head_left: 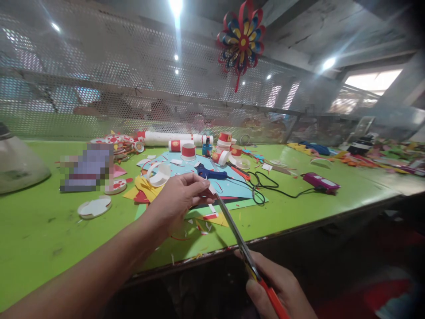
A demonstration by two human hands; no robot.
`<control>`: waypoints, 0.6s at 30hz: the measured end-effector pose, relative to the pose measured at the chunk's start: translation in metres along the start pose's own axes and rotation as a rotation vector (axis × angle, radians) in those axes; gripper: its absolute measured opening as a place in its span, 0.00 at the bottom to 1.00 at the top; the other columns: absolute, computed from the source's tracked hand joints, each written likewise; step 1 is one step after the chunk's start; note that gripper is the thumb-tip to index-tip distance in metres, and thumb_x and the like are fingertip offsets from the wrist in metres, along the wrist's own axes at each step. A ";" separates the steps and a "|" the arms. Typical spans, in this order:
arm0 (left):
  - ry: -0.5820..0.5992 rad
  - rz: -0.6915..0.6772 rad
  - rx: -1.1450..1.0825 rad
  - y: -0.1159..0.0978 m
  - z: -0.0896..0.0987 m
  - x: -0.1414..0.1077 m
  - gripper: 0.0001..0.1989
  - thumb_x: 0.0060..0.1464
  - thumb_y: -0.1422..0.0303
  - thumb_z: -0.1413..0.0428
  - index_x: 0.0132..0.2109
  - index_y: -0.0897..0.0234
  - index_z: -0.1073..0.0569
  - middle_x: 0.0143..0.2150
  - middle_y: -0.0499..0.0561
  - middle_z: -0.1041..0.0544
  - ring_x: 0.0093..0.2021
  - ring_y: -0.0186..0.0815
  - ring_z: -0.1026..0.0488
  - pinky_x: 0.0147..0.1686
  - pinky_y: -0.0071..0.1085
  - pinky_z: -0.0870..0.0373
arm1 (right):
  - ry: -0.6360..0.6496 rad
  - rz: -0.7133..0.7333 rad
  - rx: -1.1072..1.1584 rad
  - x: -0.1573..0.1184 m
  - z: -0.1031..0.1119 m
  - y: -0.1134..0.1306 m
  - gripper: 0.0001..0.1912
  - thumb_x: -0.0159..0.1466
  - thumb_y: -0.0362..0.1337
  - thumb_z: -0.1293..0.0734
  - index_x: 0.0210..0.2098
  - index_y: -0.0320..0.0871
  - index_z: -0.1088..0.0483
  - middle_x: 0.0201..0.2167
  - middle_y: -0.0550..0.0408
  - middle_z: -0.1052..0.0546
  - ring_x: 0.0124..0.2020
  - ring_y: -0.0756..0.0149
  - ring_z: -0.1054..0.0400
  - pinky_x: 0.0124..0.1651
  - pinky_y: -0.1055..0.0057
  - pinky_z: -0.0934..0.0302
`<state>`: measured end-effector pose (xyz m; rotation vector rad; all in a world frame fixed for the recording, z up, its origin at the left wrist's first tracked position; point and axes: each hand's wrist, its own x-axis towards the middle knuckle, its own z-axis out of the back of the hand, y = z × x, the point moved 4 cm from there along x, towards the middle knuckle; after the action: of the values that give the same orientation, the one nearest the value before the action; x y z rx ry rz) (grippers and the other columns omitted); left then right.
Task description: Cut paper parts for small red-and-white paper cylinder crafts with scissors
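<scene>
Perforated screen (126, 75): upright, well beyond the pinch of the left hand (179, 192), across the back.
Green table (46, 235): under and around that pinch; its front edge passes just above the right hand (279, 279) in view.
Blue sheet (241, 191): flat on the table, just beyond the left fingertips and partly hidden by them.
Paper flower (243, 43): red, blue and yellow loops, hanging high beyond the pinch.
White tube (166, 138): lying crosswise at the back of the table, past the left hand.
Left hand: thumb and fingers together, pinching a white paper piece (211, 189).
Right hand: closed around the red handles of the scissors, nearer the body than the pinch.
Scissors (236, 232): pointing from the right fist up to the pinch, tips at the paper piece; whether the blades are parted cannot be told.
Yellow paper (139, 188): left of the left hand, in a loose heap.
Blue glue gun (214, 173): just beyond the left fingertips, on its side.
Purple box (321, 183): well right of the pinch, joined to the gun by a black cord (285, 192).
Red-and-white cup (188, 152): upright beyond the left hand.
Paper piece: between left thumb and fingers, beside the blade tips.
Scraps (204, 229): scattered below the pinch, toward the table edge.
</scene>
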<state>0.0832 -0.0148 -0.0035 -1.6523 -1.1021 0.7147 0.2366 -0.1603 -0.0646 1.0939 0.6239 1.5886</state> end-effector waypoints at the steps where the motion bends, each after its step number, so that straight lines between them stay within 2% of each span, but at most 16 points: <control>1: -0.002 0.002 0.000 0.000 0.000 0.000 0.09 0.44 0.70 0.37 0.24 0.68 0.30 0.23 0.51 0.25 0.27 0.33 0.26 0.35 0.31 0.27 | -0.006 0.000 -0.008 0.000 0.000 0.001 0.16 0.63 0.43 0.36 0.45 0.42 0.25 0.36 0.51 0.21 0.35 0.62 0.28 0.40 0.75 0.34; 4: -0.017 0.011 0.003 0.001 -0.001 -0.001 0.10 0.45 0.70 0.37 0.24 0.68 0.30 0.23 0.51 0.25 0.26 0.32 0.26 0.34 0.31 0.27 | -0.018 -0.001 -0.019 0.002 -0.001 0.001 0.15 0.62 0.42 0.36 0.44 0.42 0.25 0.33 0.53 0.21 0.32 0.64 0.28 0.37 0.76 0.35; 9: -0.029 0.014 0.003 0.002 -0.002 -0.002 0.09 0.48 0.71 0.39 0.25 0.68 0.30 0.24 0.52 0.24 0.27 0.32 0.25 0.36 0.32 0.27 | 0.014 0.009 0.019 0.002 -0.005 0.000 0.13 0.63 0.40 0.36 0.45 0.43 0.27 0.33 0.55 0.22 0.33 0.65 0.29 0.37 0.77 0.36; 14: -0.042 0.012 -0.007 0.000 -0.003 -0.002 0.09 0.49 0.73 0.40 0.24 0.68 0.31 0.23 0.51 0.25 0.26 0.32 0.25 0.34 0.31 0.27 | -0.025 0.020 0.027 0.002 -0.006 -0.003 0.12 0.62 0.40 0.35 0.44 0.45 0.26 0.34 0.57 0.21 0.34 0.66 0.28 0.39 0.78 0.37; 18: -0.041 0.005 -0.018 0.001 -0.003 -0.003 0.09 0.48 0.72 0.39 0.24 0.68 0.30 0.24 0.50 0.25 0.27 0.31 0.26 0.35 0.31 0.26 | -0.004 0.021 0.017 0.002 -0.006 -0.003 0.12 0.63 0.39 0.36 0.44 0.44 0.27 0.33 0.56 0.22 0.34 0.66 0.28 0.37 0.77 0.37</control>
<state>0.0844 -0.0184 -0.0034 -1.6626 -1.1367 0.7462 0.2324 -0.1564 -0.0690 1.1196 0.6263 1.6010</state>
